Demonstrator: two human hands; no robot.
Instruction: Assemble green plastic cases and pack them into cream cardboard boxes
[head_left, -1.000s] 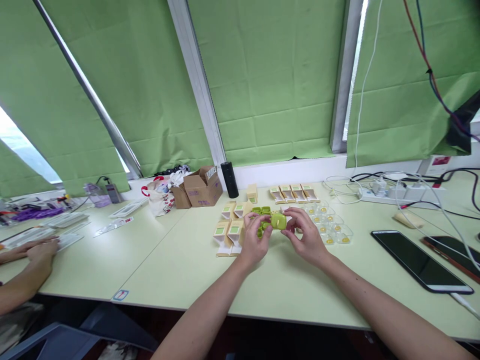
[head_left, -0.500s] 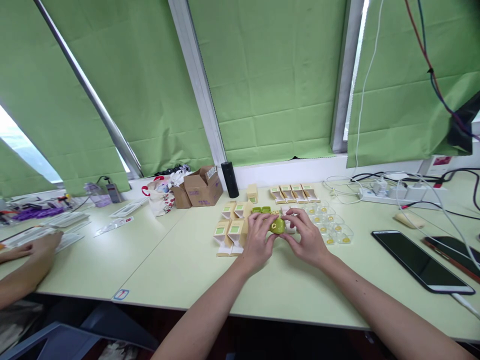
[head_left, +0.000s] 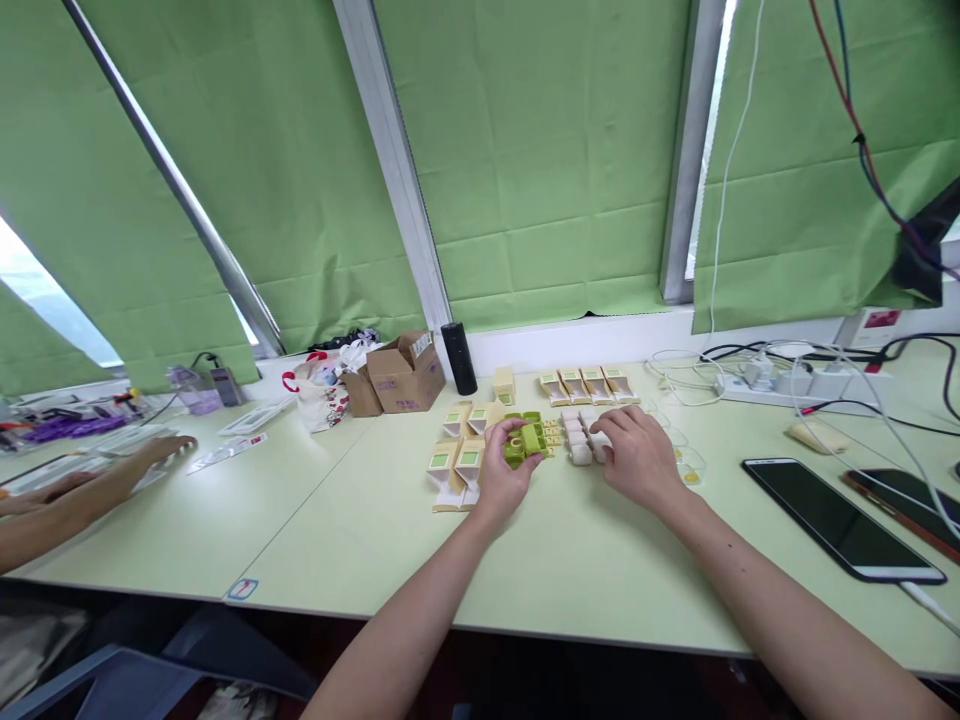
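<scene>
Two bare hands work at desk point(head_left: 375, 530) centre, seen from our head cam. Left hand point(head_left: 504, 472) is clamped on a small green case point(head_left: 525, 441), thumb and fingers wrapped round it, held just above the desk. Right hand point(head_left: 636, 455), at 3 o'clock from the case and apart from it, lies palm down w/ fingers loosely spread, fingertips touching a cluster of small white pieces point(head_left: 581, 440); we can't tell whether it grips any.

At 9 o'clock of the left hand: cream cartons w/ green labels point(head_left: 457, 455), just beside it. At 12 o'clock of the right hand: a row of four more cartons point(head_left: 589, 385). A black cylinder point(head_left: 459, 358) and brown cardboard box point(head_left: 405, 372) stand near the sill. Black phone point(head_left: 840, 518) lies well off at 3 o'clock. Far at 9 o'clock, another person's hand point(head_left: 161, 447) rests on clear packets.
</scene>
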